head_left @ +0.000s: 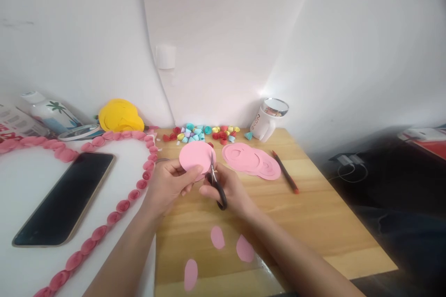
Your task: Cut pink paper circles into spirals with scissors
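A round piece of pink paper [194,155] is pinched between the thumb and fingers of my left hand [172,178]. My right hand [230,188] grips a pair of black-handled scissors [220,195], blades pointing up at the right edge of that paper. Some of the right fingers are hidden behind the handles. Just right of the blades lie overlapping pink paper circles [249,158] with spiral lines on them. Nearer to me, three small pink paper scraps [218,237] rest on the wooden table [292,241].
Behind my hands sit several small rolled paper flowers [195,133]. A white mug [266,120] stands at the back right, a dark pen [285,171] in front. Leftward, a phone [66,199] lies on a white board edged with pink paper roses [99,232], near yellow paper [120,116] and a bottle [52,111].
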`<state>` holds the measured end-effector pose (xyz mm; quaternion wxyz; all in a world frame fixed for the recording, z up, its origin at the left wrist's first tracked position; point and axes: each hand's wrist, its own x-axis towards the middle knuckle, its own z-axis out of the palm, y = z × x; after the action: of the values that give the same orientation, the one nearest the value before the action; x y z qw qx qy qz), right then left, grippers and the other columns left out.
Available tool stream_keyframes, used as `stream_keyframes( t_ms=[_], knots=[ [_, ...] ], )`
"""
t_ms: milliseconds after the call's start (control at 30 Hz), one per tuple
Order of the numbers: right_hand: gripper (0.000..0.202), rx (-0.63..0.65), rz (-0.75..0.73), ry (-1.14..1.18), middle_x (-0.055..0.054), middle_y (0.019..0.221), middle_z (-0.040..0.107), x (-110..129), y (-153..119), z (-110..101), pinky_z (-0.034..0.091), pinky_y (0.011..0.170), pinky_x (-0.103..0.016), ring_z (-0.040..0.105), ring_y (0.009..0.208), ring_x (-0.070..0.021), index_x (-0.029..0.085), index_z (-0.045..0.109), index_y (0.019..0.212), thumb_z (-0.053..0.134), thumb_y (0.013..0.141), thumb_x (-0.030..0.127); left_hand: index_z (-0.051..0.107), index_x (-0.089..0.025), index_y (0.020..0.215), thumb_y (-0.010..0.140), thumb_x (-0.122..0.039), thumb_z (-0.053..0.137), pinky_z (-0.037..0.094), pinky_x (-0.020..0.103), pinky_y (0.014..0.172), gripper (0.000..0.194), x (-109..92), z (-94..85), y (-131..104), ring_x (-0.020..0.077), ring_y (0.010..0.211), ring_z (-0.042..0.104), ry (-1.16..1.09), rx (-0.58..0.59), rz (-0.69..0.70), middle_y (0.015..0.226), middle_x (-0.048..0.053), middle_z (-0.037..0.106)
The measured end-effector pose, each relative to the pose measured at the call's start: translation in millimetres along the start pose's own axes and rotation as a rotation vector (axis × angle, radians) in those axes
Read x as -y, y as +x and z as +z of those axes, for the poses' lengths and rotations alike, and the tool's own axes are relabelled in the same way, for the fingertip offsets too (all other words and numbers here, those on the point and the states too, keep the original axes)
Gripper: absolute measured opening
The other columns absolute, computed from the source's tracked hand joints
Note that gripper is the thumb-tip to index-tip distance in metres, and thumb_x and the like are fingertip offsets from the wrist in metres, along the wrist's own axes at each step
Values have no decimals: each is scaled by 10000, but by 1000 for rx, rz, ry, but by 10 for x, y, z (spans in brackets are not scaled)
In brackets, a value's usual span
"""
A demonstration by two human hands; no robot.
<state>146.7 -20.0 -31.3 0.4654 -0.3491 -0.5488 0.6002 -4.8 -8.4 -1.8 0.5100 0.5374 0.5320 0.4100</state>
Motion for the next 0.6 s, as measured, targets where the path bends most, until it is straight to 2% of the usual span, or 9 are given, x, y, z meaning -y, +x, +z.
stream_keyframes(
  t_ms=[600],
  knots=[
    [396,-38,79,-15,66,564,419,-10,-22,-6,282,449,-192,346,481,-62,165,487,785,724,593,417,531,-157,540,708,-300,633,288,187,382,243,-16,-6,13,52,382,384,-6,-33,70,400,-50,453]
  ],
)
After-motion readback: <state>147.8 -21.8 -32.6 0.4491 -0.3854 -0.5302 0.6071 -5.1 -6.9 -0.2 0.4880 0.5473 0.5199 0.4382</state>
